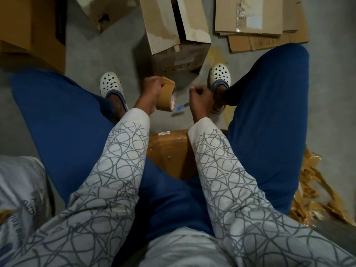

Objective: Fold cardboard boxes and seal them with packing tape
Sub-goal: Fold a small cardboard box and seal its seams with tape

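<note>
I sit with my knees apart above a grey floor. My left hand (151, 91) grips a brown roll of packing tape (167, 96) held upright between my feet. My right hand (200, 97) is a closed fist just right of the roll; whether it pinches the tape's end I cannot tell. A cardboard box (173, 33) stands on the floor just beyond my hands, its top flaps closed with an open seam down the middle. A small blue object (181, 107) lies on the floor under my hands.
A flattened stack of cardboard (258, 20) lies at the far right, more boxes (30, 26) at the far left. Crumpled brown tape scraps (316, 189) litter the floor at my right. A wooden seat (169, 151) shows between my legs. A white sack (17, 189) sits at lower left.
</note>
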